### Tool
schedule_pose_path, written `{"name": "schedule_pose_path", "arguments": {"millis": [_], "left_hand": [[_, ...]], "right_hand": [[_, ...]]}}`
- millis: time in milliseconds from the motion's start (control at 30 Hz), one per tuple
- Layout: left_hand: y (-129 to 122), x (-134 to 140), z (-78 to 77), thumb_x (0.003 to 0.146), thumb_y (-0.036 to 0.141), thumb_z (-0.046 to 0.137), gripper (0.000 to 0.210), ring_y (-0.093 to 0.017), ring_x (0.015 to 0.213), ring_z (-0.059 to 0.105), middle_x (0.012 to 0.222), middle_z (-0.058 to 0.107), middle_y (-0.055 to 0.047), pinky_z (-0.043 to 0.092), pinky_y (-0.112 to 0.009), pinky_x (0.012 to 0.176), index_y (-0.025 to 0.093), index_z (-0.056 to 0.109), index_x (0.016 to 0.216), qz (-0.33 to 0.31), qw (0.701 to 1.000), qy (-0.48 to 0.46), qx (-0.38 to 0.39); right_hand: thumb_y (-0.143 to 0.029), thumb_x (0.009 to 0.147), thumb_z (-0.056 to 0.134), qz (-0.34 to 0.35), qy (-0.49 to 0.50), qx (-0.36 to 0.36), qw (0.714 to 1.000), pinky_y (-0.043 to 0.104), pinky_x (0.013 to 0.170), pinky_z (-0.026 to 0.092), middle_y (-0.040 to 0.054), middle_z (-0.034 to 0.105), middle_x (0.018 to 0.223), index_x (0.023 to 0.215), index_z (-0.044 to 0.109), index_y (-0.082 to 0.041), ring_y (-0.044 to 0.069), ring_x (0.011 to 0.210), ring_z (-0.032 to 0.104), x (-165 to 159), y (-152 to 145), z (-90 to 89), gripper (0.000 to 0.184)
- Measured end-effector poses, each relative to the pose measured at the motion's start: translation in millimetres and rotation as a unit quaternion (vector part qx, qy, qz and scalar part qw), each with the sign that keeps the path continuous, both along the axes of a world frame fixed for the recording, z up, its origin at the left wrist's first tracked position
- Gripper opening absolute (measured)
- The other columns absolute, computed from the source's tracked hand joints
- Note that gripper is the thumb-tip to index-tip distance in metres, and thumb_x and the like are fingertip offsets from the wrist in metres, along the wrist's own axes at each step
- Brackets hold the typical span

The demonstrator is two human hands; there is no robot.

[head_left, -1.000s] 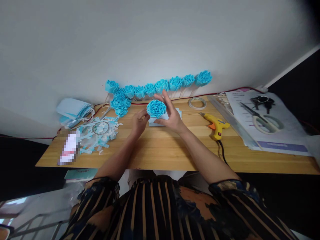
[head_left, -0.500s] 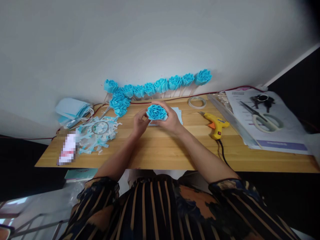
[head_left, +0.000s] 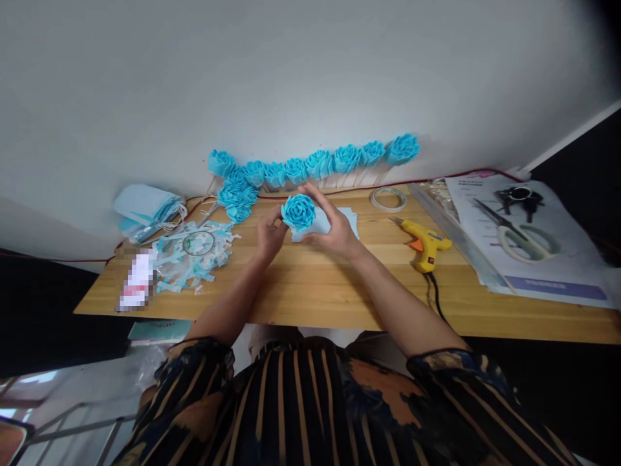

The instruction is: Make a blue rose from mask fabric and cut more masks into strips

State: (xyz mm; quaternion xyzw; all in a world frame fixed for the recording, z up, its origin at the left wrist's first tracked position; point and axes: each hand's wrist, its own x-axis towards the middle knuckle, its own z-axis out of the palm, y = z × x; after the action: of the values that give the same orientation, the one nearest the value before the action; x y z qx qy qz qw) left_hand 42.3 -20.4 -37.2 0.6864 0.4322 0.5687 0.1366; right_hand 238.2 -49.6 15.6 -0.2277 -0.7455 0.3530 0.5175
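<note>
A bright blue handmade rose (head_left: 299, 212) faces up above the middle of the table. My left hand (head_left: 272, 233) is closed at its left edge, fingers bent; the part it grips is hidden under the petals. To the right of the bloom, my right hand (head_left: 338, 226) curves in a wide C. Its thumb and fingers are apart, with a gap between palm and petals. Light blue sheets (head_left: 350, 222) lie beneath and behind this hand.
More blue roses (head_left: 319, 164) on sticks lean along the wall. Cut scraps (head_left: 218, 249) and a packet of masks (head_left: 145, 206) lie left. At right are a tape roll (head_left: 388, 199), a yellow glue gun (head_left: 425, 244), scissors (head_left: 521, 239) and keys (head_left: 520, 197) on papers.
My right hand has opened away from the rose, which it cupped before. The rose sits slightly further left between the hands. The whole view has shifted a little.
</note>
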Motion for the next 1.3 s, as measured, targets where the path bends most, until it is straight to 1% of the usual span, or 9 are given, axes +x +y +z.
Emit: {"name": "schedule_pose_path", "arguments": {"millis": [233, 400, 533, 633, 733, 867, 1000, 1167, 1300], "left_hand": [[0, 1, 1.3, 0.082, 0.029, 0.065, 0.013, -0.02, 0.08, 0.068, 0.078, 0.073, -0.005, 0.055, -0.029, 0.077, 0.018, 0.069, 0.076, -0.024, 0.999, 0.012, 0.022], [-4, 6, 5.5, 0.081, 0.024, 0.064, 0.009, -0.018, 0.076, 0.066, 0.078, 0.073, -0.004, 0.054, -0.028, 0.075, 0.018, 0.07, 0.077, -0.038, 0.999, 0.025, 0.028], [-7, 9, 8.3, 0.08, 0.021, 0.064, 0.009, -0.017, 0.072, 0.065, 0.079, 0.074, -0.004, 0.053, -0.026, 0.071, 0.018, 0.073, 0.083, -0.04, 0.998, 0.028, 0.036], [-8, 10, 9.3, 0.081, 0.023, 0.063, 0.011, -0.016, 0.069, 0.063, 0.076, 0.072, -0.003, 0.051, -0.026, 0.069, 0.018, 0.072, 0.083, -0.034, 0.998, 0.03, 0.042], [-6, 8, 9.7, 0.084, 0.026, 0.06, 0.014, -0.016, 0.067, 0.062, 0.07, 0.068, -0.002, 0.05, -0.026, 0.068, 0.019, 0.068, 0.076, -0.025, 0.998, 0.031, 0.045], [-4, 5, 9.1, 0.085, 0.029, 0.059, 0.016, -0.017, 0.067, 0.061, 0.068, 0.066, -0.002, 0.049, -0.027, 0.068, 0.019, 0.066, 0.074, -0.019, 0.998, 0.033, 0.04], [-2, 4, 7.2, 0.083, 0.024, 0.059, 0.013, -0.017, 0.068, 0.061, 0.07, 0.067, -0.002, 0.049, -0.028, 0.069, 0.018, 0.066, 0.073, -0.021, 0.998, 0.029, 0.046], [-3, 4, 7.4, 0.08, 0.018, 0.057, 0.012, -0.017, 0.068, 0.061, 0.072, 0.069, -0.003, 0.05, -0.027, 0.069, 0.018, 0.067, 0.074, -0.027, 0.998, 0.034, 0.045], [-4, 6, 11.3, 0.078, 0.012, 0.056, 0.015, -0.015, 0.066, 0.06, 0.071, 0.069, -0.002, 0.048, -0.025, 0.066, 0.018, 0.07, 0.075, -0.055, 0.996, 0.035, 0.063]], "right_hand": [[-0.068, 0.073, 0.076, -0.029, -0.014, 0.003, 0.999, 0.049, 0.123, 0.033, 0.0101, 0.053, 0.153, 0.153, 0.044, -0.027, 0.031, 0.145, 0.046, 0, -2, 3.1, 0.095], [-0.067, 0.073, 0.077, -0.063, -0.008, 0.035, 0.997, 0.046, 0.117, 0.04, 0.0095, 0.064, 0.139, 0.133, 0.062, -0.026, 0.03, 0.135, 0.055, -1, 1, -1.6, 0.074], [-0.066, 0.071, 0.079, -0.082, 0.015, 0.031, 0.996, 0.045, 0.111, 0.045, 0.0096, 0.067, 0.131, 0.122, 0.065, -0.026, 0.03, 0.126, 0.061, -1, 4, -6.2, 0.067], [-0.068, 0.068, 0.08, -0.09, 0.019, 0.01, 0.996, 0.046, 0.108, 0.048, 0.0097, 0.068, 0.128, 0.122, 0.064, -0.025, 0.03, 0.122, 0.063, -1, 4, -7.7, 0.071], [-0.068, 0.065, 0.082, -0.078, 0.025, 0.0, 0.997, 0.046, 0.111, 0.047, 0.0103, 0.065, 0.133, 0.134, 0.057, -0.026, 0.03, 0.126, 0.061, -2, 3, -8.3, 0.084], [-0.066, 0.067, 0.082, -0.047, 0.019, 0.011, 0.999, 0.05, 0.121, 0.037, 0.0102, 0.051, 0.153, 0.154, 0.036, -0.031, 0.031, 0.144, 0.046, -2, 4, -9.3, 0.105], [-0.066, 0.069, 0.081, -0.039, -0.01, -0.002, 0.999, 0.053, 0.123, 0.034, 0.009, 0.043, 0.16, 0.16, 0.025, -0.034, 0.032, 0.149, 0.039, -1, 6, -9.8, 0.111], [-0.065, 0.071, 0.08, -0.028, -0.007, 0.002, 1.0, 0.051, 0.123, 0.033, 0.0092, 0.045, 0.159, 0.16, 0.025, -0.033, 0.031, 0.147, 0.042, -1, 3, -6.0, 0.109], [-0.068, 0.072, 0.077, -0.045, -0.01, -0.003, 0.999, 0.05, 0.122, 0.034, 0.0112, 0.056, 0.148, 0.159, 0.03, -0.028, 0.031, 0.145, 0.045, -1, 0, -3.2, 0.106]]}}
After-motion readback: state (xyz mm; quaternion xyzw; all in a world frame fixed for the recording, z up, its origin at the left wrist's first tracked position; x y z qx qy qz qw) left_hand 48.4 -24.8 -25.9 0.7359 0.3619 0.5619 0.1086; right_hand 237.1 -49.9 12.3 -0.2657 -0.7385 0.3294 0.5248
